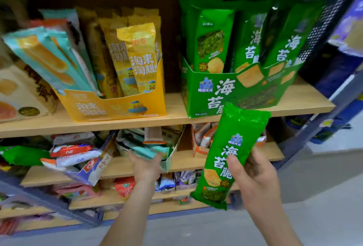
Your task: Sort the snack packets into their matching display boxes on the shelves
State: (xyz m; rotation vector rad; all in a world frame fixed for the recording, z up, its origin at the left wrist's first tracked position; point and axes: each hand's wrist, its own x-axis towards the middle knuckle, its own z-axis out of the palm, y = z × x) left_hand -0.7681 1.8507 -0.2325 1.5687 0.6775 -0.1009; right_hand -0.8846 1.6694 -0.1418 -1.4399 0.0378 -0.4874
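**Entry: green packet, in hand, below its box**

Item: one green packet (232, 147), held in front of the shelves by the right hand (257, 177). Thumb (234, 167) lay across the printed face and the other fingers were curled behind, clamping the packet at about mid-length.

Location: in the air, just below the green box (222, 96) on the top shelf (137, 125). In this view its upper end overlapped the box's lower front corner. Whether they touched could not be told.

Orientation: long axis near upright, leaning a little, upper crimped end up and to the right, lower end down and to the left. Print faced the camera, right way up.

Other hand: the left hand (146, 164) reached into an open box on the lower shelf, at a teal packet (150, 152). The blur hid whether its fingers gripped it.

Risks, as judged:
- The green box looked nearly full of upright packets, so a forced entry might buckle this one or tip its neighbours.
- The film looked glossy, and a one-handed mid-length clamp could let it slide or swing on the lift.
- A push against the box front might shove the box back or skew it.
- With attention split between two hands, the packet could go into the yellow box (117, 106) alongside.
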